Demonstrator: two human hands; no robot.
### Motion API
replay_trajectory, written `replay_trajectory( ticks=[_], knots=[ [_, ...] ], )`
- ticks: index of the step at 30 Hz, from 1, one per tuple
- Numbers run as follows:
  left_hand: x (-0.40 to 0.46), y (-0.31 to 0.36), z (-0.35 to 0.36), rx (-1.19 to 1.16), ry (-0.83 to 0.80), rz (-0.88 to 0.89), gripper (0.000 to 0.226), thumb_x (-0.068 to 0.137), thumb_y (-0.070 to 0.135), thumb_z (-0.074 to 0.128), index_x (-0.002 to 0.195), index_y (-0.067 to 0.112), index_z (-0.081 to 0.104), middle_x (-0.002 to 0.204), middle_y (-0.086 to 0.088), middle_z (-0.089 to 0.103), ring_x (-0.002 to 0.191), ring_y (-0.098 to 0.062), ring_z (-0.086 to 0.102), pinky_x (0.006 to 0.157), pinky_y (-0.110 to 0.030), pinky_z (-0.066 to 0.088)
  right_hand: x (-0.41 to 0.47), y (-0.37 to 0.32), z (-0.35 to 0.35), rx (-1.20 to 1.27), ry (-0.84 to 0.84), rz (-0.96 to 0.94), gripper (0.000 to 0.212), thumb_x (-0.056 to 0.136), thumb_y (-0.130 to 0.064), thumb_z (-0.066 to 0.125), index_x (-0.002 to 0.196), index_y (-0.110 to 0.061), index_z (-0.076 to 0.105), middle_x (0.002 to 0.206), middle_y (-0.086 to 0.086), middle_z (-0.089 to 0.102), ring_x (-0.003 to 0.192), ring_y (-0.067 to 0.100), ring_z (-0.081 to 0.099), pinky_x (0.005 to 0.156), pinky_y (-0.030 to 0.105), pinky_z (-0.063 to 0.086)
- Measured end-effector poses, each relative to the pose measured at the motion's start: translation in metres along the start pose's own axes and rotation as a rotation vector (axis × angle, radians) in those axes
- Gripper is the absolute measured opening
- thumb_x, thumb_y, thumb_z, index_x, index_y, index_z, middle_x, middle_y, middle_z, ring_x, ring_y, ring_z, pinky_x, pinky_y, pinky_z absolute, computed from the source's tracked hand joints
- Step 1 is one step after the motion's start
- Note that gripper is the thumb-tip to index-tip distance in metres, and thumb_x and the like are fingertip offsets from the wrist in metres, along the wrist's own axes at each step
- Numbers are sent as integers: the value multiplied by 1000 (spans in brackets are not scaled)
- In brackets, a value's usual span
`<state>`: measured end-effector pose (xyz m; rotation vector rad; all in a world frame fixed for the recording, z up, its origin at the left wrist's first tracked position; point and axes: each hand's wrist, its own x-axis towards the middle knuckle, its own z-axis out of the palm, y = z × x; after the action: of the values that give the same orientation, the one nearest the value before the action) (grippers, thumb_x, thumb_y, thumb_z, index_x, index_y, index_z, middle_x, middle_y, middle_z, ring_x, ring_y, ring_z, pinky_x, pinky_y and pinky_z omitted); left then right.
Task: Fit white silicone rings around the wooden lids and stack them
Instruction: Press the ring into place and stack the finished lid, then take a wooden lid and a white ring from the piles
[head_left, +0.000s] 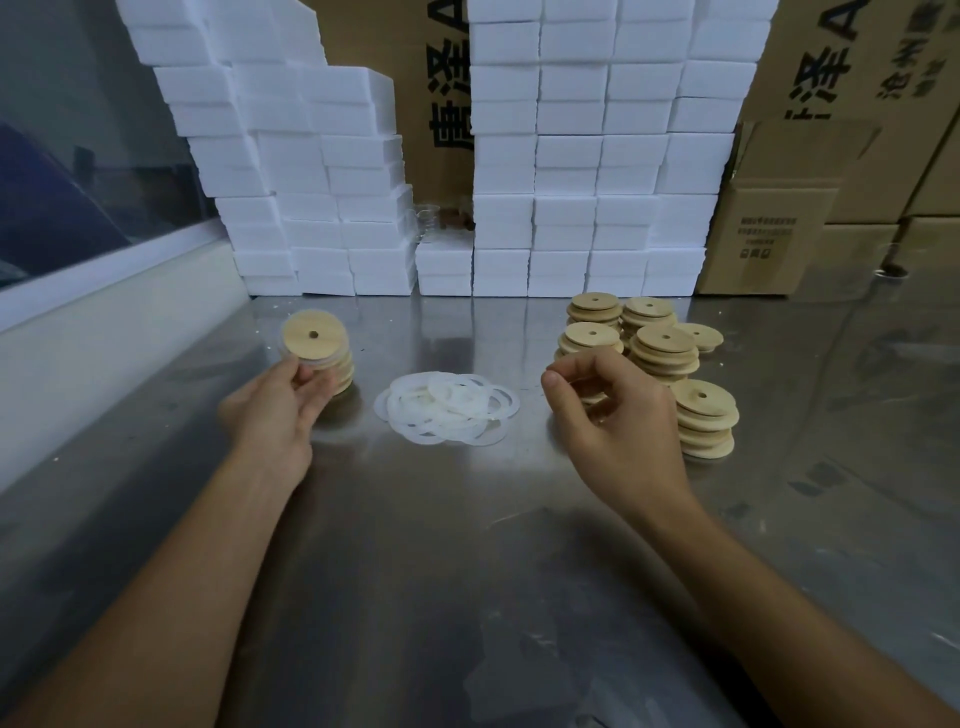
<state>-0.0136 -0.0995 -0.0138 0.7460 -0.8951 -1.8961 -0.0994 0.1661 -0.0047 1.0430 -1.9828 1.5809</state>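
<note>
steel tabletop: left hand pinches a ringed wooden lid tilted above the finished stack; setting it flat comes next. right hand, fingers curled, reaches the bare lids, grip unclear; silicone rings lie between.

Packing wkshop: stacked cartons, foam blocks

pale tan wooden lids, translucent white rings, white foam blocks
</note>
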Motion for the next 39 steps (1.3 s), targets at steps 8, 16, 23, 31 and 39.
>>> replay_trajectory(
  ticks=[8, 16, 23, 31, 39],
  knots=[
    [23, -3, -1, -18, 2, -28, 12, 95, 12, 61, 87, 3, 58, 81, -4, 60, 78, -15, 68, 63, -18, 56, 1, 1, -2, 4, 4, 5, 9, 89, -13, 69, 86, -21, 67, 79, -16, 67, 73, 1, 63, 59, 13, 47],
    [32, -6, -1, 28, 56, -30, 9, 97, 11, 58, 89, 7, 58, 79, -2, 57, 64, -9, 63, 53, -14, 52, 1, 1, -2, -3, -5, 6, 7, 90, -13, 69, 87, -20, 67, 79, -16, 67, 74, 4, 64, 60, 15, 50],
    [1, -22, 2, 500, -7, 300, 13, 91, 9, 60, 79, 12, 61, 59, -1, 60, 37, -4, 51, 39, -18, 43, 9, 5, -11, -144, 49, 23, 3, 88, -14, 69, 86, -17, 68, 77, -13, 67, 75, 3, 63, 64, 9, 45],
    [-64, -45, 20, 1142, -517, 850, 10, 80, 21, 73, 76, 25, 65, 70, 11, 61, 63, -12, 56, 63, -28, 48, 14, 19, -30, -734, -282, 262, 22, 80, -36, 66, 94, -20, 72, 87, 3, 70, 88, 30, 62, 69, 36, 47],
    [-75, -52, 20, 1517, -645, 833, 16, 92, 30, 63, 99, 20, 73, 101, 2, 59, 98, -19, 54, 83, -40, 48, 14, 28, -30, -802, -334, 330, 30, 84, -35, 64, 110, -20, 65, 110, 8, 64, 106, 34, 54, 83, 40, 45]
  ],
)
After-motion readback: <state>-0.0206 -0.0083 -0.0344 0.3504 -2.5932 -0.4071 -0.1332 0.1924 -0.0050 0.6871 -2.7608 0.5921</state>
